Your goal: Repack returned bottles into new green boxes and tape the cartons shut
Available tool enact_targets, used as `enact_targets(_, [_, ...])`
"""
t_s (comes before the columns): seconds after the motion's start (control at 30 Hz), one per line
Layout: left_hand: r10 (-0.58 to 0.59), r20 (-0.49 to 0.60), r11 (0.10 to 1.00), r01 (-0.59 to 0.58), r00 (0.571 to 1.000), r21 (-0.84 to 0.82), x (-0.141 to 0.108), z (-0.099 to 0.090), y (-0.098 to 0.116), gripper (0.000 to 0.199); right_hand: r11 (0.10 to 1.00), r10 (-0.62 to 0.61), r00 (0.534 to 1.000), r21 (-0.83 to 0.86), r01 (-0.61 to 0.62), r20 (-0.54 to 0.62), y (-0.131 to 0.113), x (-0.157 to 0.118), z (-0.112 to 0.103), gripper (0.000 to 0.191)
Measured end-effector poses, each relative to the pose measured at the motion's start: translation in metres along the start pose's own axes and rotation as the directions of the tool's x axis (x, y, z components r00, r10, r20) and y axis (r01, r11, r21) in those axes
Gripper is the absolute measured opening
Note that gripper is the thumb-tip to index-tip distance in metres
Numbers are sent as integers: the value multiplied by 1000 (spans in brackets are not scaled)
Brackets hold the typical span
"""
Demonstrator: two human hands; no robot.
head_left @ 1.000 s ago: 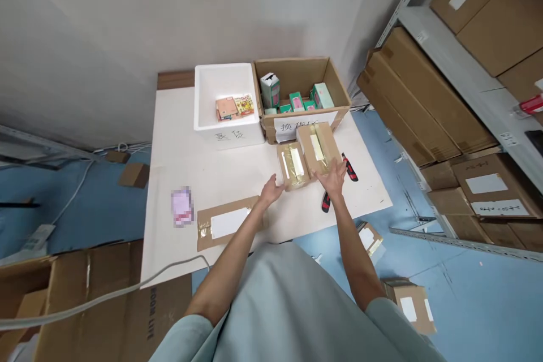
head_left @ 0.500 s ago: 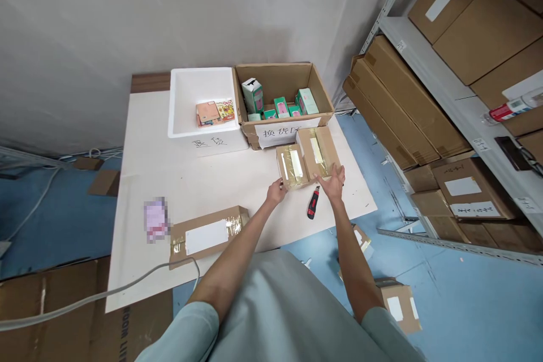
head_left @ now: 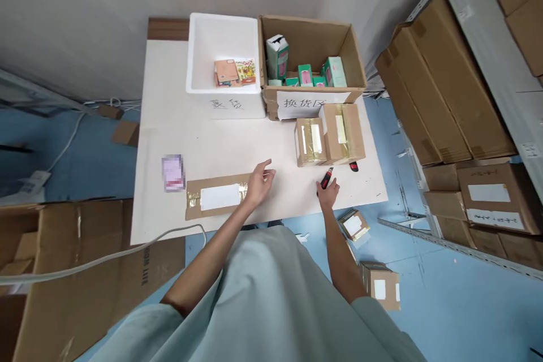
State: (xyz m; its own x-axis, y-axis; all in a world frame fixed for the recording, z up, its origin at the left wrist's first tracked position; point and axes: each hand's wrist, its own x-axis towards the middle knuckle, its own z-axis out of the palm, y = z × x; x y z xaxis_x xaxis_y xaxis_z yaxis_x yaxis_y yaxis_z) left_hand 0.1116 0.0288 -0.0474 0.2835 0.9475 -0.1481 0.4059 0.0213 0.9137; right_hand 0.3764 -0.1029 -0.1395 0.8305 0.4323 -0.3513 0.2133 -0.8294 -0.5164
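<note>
My right hand is closed around the handle of a red-and-black utility knife at the table's front right. The knife's blade end points toward two taped cardboard boxes, a small one and a larger one, standing side by side. My left hand is empty, its fingers apart and slightly curled, over the right end of a long taped cardboard box with a white label. A blurred-out purple item lies left of that box.
Behind stand a white foam box holding small packets and an open carton with several green boxes. Another red-and-black object pokes out by the larger box. A grey cable crosses the front left. Loaded shelves stand right.
Both hands have left the two small boxes. My right hand has taken hold of the utility knife; my left hand has moved left to the long box. The view has shifted.
</note>
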Motion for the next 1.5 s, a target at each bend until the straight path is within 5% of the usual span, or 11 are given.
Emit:
enact_targets(0.3, [99,-299,975,-33,949,219,-74,-121,-46,42,996,56,998,64,-56,7,-1,-9,-1,89])
enact_targets(0.43, [17,-416,969,88,909,232,-98,-167,-77,42,980,57,998,189,-63,41,-1,-49,5,70])
enact_targets(0.53, [-54,-406,978,130,912,162,-109,-192,-100,48,958,30,994,279,-59,107,-6,-91,18,47])
enact_targets(0.73, [-157,-276,988,151,948,-43,-111,-212,-128,54,904,-100,971,428,-2,217,-45,-154,40,35])
enact_targets(0.87, [-196,-162,971,169,967,-170,-107,-212,-129,50,864,-300,905,488,124,301,-85,-176,47,40])
enact_targets(1.03, [-183,-88,964,162,979,-209,-101,-215,-125,43,886,-418,863,336,319,285,-120,-192,50,46])
enact_targets(1.2, [-146,-45,974,136,988,-183,-93,-223,-130,37,887,-454,860,22,462,233,-143,-199,27,59])
enact_targets(1.33, [-145,29,969,148,989,-198,-88,-228,-136,36,757,-558,736,-129,641,384,-172,-219,6,67])
enact_targets(1.5, [-167,66,960,178,984,-216,-86,-229,-141,34,459,-592,400,-115,881,700,-216,-263,8,64])
